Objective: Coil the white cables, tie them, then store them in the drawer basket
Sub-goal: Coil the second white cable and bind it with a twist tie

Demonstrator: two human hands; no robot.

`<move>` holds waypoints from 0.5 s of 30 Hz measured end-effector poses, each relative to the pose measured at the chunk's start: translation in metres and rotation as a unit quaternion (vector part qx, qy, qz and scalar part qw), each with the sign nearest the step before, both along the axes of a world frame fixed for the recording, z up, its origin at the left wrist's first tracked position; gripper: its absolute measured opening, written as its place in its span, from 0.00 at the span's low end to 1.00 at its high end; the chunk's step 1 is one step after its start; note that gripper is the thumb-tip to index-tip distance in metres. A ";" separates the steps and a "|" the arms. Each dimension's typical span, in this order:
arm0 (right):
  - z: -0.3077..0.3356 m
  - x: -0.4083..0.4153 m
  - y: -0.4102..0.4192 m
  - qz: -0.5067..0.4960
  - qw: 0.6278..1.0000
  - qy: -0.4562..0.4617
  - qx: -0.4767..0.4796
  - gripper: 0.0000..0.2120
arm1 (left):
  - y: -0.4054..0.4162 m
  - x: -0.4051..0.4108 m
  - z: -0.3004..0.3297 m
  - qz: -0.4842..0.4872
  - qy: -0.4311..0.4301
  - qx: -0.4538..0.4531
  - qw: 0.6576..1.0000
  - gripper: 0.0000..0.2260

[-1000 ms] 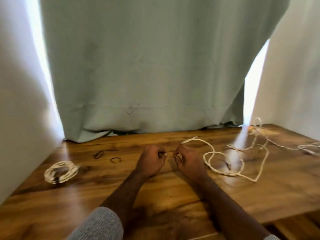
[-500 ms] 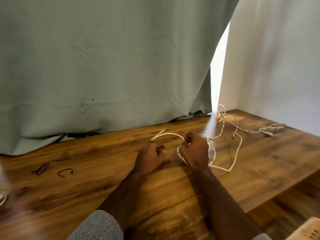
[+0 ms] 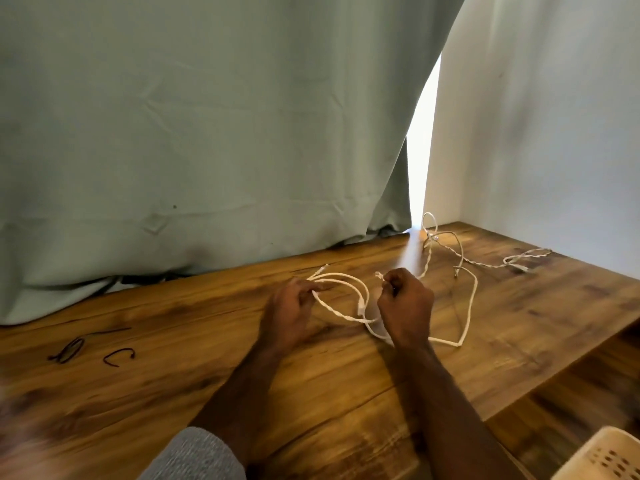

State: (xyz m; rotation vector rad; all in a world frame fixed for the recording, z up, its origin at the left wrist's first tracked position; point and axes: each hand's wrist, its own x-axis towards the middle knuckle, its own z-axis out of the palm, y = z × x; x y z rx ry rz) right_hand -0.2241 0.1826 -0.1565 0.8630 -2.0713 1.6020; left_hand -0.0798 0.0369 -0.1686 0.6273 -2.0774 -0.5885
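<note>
Head view: my left hand (image 3: 289,311) sits over the worktop (image 3: 173,393), fingers (image 3: 308,289) curled and pinching the gathered loops of the cable (image 3: 341,317). One cable end pokes out past the left fingers toward the curtain (image 3: 207,133). My right hand (image 3: 407,306) is fisted just beside the left, fingers curled round another bit of the same cable, short end sticking up at the knuckles. Two or three loops arc between the hands, the lower ones lying on the wood. From under the right hand the cable runs right along the worktop, bends sharply, goes back toward the far corner and tangles with a second white cable (image 3: 491,263) lying near the wall (image 3: 554,133). Where one stops and the other starts, cannot tell.

Far left on the worktop, well apart from the hands: two dark ties (image 3: 119,356), one looped, one a C shape. Grey sleeve (image 3: 194,455) on the left arm at the bottom edge. Corner of a cream basket (image 3: 602,459) at bottom right, below worktop level. Bright gap between curtain and wall.
</note>
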 end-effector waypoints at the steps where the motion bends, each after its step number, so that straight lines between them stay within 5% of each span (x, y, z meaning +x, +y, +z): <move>1: 0.000 -0.002 0.001 -0.002 1.000 0.007 -0.017 0.07 | -0.003 0.006 0.002 0.007 0.040 0.016 0.999 0.10; 5: -0.002 -0.002 0.001 0.030 0.998 0.032 -0.053 0.11 | -0.009 0.024 0.008 0.047 0.152 0.081 0.984 0.10; 8: 0.002 0.008 0.006 0.152 0.983 0.082 -0.068 0.16 | -0.013 0.031 0.006 0.058 0.174 0.114 0.976 0.10; 11: 0.002 0.023 0.004 0.260 0.947 0.187 0.020 0.23 | -0.016 0.039 0.005 0.073 0.188 0.102 0.974 0.09; 15: 0.002 0.033 -0.007 0.193 0.936 0.279 0.092 0.16 | -0.012 0.055 0.015 0.112 0.187 0.032 0.976 0.09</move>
